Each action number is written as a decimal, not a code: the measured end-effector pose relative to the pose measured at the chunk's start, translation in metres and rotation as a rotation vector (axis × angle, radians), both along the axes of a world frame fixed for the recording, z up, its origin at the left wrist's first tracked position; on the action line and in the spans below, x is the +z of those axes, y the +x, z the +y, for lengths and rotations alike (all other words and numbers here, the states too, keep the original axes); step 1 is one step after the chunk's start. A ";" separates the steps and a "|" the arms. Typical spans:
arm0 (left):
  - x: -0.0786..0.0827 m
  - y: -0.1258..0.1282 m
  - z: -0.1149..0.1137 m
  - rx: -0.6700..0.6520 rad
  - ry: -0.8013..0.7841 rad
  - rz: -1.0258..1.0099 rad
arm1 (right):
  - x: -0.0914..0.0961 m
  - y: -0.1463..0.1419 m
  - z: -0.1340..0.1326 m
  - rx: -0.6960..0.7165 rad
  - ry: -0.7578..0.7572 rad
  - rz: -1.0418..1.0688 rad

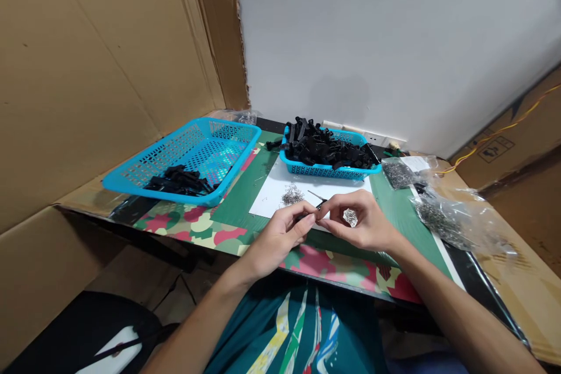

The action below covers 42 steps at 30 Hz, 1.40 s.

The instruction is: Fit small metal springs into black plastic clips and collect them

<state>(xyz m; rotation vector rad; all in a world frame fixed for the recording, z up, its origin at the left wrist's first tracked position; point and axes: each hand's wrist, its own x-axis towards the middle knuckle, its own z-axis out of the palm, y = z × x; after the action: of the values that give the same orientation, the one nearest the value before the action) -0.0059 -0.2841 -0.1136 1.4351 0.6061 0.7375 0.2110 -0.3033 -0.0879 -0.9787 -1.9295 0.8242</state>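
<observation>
My left hand [289, 230] is closed in a pinch on a small black plastic part, mostly hidden by the fingers. My right hand [360, 220] meets it, thumb and forefinger pinched at the left fingertips; whatever it grips is too small to make out. Just beyond the fingertips shows a thin grey rod [315, 195] with a dark end; whether it is held or lies on the paper, I cannot tell. A pile of tiny metal pieces [291, 194] lies on the white sheet [264, 198]. More shiny metal bits [350, 217] show through the loop of my right fingers.
A blue basket [331, 172] heaped with black plastic parts [319, 149] stands behind my hands. At left, a larger blue basket [175, 198] holds fewer black parts [179, 180]. Clear bags of small metal pieces [438, 219] lie at right. Cardboard [109, 41] walls the left side.
</observation>
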 end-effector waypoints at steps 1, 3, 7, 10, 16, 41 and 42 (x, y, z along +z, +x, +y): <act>0.000 0.000 0.000 0.001 -0.003 -0.005 | -0.001 -0.001 0.000 -0.014 0.033 0.000; 0.001 0.000 0.001 0.009 -0.004 -0.012 | -0.003 -0.002 -0.001 -0.044 0.107 -0.014; 0.001 0.000 0.001 0.018 -0.028 -0.036 | -0.004 -0.003 -0.001 -0.084 0.206 -0.040; 0.003 0.001 0.001 0.035 -0.042 -0.044 | -0.003 -0.002 -0.001 -0.091 0.187 -0.032; 0.003 0.002 0.001 0.056 -0.026 -0.051 | -0.005 -0.002 -0.001 -0.087 0.151 0.003; -0.005 -0.002 0.002 0.100 -0.006 -0.058 | 0.003 0.001 -0.001 -0.009 -0.012 -0.033; -0.006 -0.001 0.002 0.118 0.005 -0.049 | 0.003 0.000 -0.001 -0.010 -0.041 -0.031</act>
<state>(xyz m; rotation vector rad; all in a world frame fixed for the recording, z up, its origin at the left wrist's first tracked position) -0.0074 -0.2820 -0.1199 1.3904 0.6554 0.8659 0.2109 -0.3044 -0.0851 -1.0304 -1.9393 0.8500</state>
